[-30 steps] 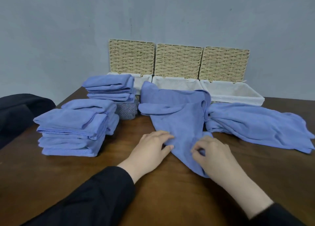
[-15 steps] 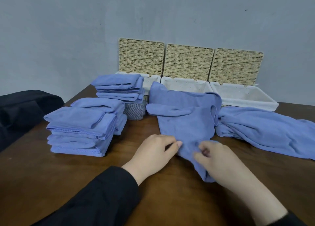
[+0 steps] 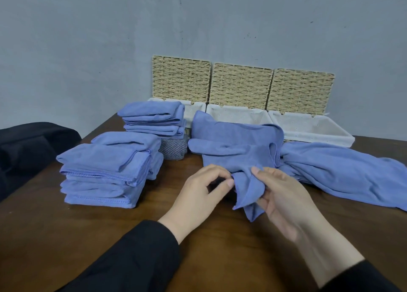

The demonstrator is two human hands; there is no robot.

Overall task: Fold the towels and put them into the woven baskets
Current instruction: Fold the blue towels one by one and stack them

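On the dark wooden counter (image 3: 66,236), before the woven baskets (image 3: 240,115), your left hand (image 3: 198,195) and right hand (image 3: 284,195) pinch the near corner of the loose blue microfibre towel (image 3: 237,151). Judge it light, limp, slightly clingy; take hemmed corners, not middle.
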